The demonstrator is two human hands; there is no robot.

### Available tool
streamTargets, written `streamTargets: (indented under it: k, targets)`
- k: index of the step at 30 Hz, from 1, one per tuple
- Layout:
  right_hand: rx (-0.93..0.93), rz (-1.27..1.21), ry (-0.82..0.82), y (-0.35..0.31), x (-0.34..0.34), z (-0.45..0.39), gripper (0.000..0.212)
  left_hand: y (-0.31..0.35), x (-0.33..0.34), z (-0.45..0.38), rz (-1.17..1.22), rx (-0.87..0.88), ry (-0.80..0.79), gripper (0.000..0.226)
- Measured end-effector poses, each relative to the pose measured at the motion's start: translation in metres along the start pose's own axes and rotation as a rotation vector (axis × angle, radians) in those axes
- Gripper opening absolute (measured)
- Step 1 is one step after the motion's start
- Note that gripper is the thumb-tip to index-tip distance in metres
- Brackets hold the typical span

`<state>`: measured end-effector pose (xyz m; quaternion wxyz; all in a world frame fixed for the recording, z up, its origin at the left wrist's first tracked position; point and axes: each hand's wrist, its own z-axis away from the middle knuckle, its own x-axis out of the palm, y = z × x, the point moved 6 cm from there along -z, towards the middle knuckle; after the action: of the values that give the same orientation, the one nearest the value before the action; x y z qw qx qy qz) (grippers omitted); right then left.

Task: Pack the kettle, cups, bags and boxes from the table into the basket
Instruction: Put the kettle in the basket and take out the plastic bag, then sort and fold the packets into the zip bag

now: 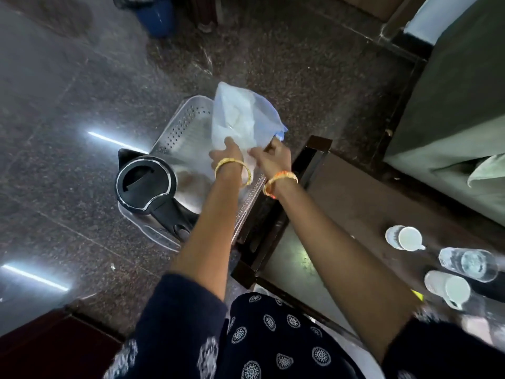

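Note:
A pale perforated basket (pixel 179 127) stands on the dark floor to the left of the table. A black-lidded steel kettle (pixel 146 183) sits inside it at the near end. Both hands hold a translucent whitish plastic bag (pixel 240 116) over the basket's far half. My left hand (pixel 225 157) grips the bag's lower edge, and my right hand (pixel 273 154) pinches its right side. Two white cups (pixel 407 237) (pixel 448 288) stand on the dark wooden table (pixel 347 203) at the right. The basket floor under the bag is hidden.
A clear plastic water bottle (pixel 468 263) lies between the two cups. A grey-green sofa (pixel 451 113) fills the right side beyond the table. A dark blue object (pixel 157 16) stands on the floor at the top. A reddish-brown surface (pixel 41 348) is at the bottom left.

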<state>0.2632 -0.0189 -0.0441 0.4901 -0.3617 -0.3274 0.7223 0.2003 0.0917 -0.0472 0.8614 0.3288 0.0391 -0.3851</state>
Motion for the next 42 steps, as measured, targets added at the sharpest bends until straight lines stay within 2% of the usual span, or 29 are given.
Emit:
streamTargets:
  k: [2, 4, 6, 8, 10, 12, 14, 15, 16, 18, 19, 21, 25, 27, 29, 31, 34, 36, 40, 42]
  targets:
    - [-0.144, 0.126, 0.033, -0.004, -0.024, 0.04, 0.019, -0.002, -0.004, 0.04, 0.006, 0.122, 0.059, 0.052]
    - [-0.371, 0.294, 0.153, -0.009, -0.06, 0.09, 0.026, -0.016, -0.002, 0.083, 0.061, 0.255, 0.065, 0.047]
    - [-0.563, 0.451, 0.233, -0.001, -0.091, 0.136, 0.02, -0.042, 0.004, 0.121, 0.055, 0.318, 0.033, 0.045]
    - [-0.621, 0.574, 0.272, 0.022, -0.117, 0.167, 0.022, -0.076, 0.009, 0.152, 0.082, 0.308, 0.0, 0.044]
    - [-0.601, 0.679, 0.277, 0.054, -0.146, 0.188, 0.029, -0.108, 0.019, 0.174, 0.029, 0.264, -0.048, 0.048]
    - [-0.642, 0.779, 0.189, 0.081, -0.168, 0.203, 0.021, -0.135, 0.037, 0.187, -0.053, 0.159, -0.157, 0.056]
    - [-0.686, 0.858, 0.115, 0.105, -0.193, 0.212, 0.022, -0.159, 0.057, 0.202, -0.18, 0.075, -0.246, 0.066]
    - [-0.673, 0.881, 0.098, 0.112, -0.205, 0.214, 0.016, -0.167, 0.067, 0.208, -0.278, 0.078, -0.27, 0.067]
    - [-0.641, 0.896, 0.093, 0.12, -0.218, 0.216, 0.02, -0.175, 0.076, 0.214, -0.373, 0.098, -0.278, 0.063]
    - [-0.537, 0.855, 0.09, 0.142, -0.242, 0.222, 0.039, -0.184, 0.094, 0.225, -0.51, 0.156, -0.271, 0.048]
    - [-0.459, 0.815, 0.094, 0.149, -0.247, 0.222, 0.042, -0.184, 0.1, 0.223, -0.53, 0.17, -0.279, 0.042]
    - [-0.328, 0.754, 0.132, 0.159, -0.278, 0.233, 0.037, -0.192, 0.121, 0.243, -0.537, 0.225, -0.347, 0.037]
    - [-0.408, 0.637, 0.05, 0.168, -0.324, 0.26, 0.044, -0.209, 0.154, 0.285, -0.581, 0.321, -0.514, 0.038]
    - [-0.34, 0.337, 0.147, 0.17, -0.36, 0.273, 0.035, -0.219, 0.164, 0.302, -0.654, 0.337, -0.596, 0.048]
    - [-0.174, -0.037, 0.277, 0.177, -0.397, 0.282, 0.028, -0.234, 0.174, 0.321, -0.735, 0.315, -0.698, 0.059]
    - [-0.041, -0.185, 0.329, 0.185, -0.421, 0.283, 0.034, -0.252, 0.184, 0.342, -0.764, 0.277, -0.779, 0.061]
    - [0.119, -0.157, 0.248, 0.189, -0.438, 0.274, 0.051, -0.272, 0.2, 0.369, -0.783, 0.284, -0.845, 0.051]
    - [0.117, -0.19, 0.203, 0.19, -0.446, 0.27, 0.046, -0.283, 0.211, 0.385, -0.787, 0.305, -0.874, 0.042]
    - [0.089, -0.149, 0.233, 0.192, -0.467, 0.273, 0.041, -0.307, 0.226, 0.399, -0.636, 0.117, -0.921, 0.039]
    - [0.106, -0.084, 0.253, 0.2, -0.48, 0.275, 0.033, -0.316, 0.229, 0.401, -0.637, 0.089, -0.913, 0.037]
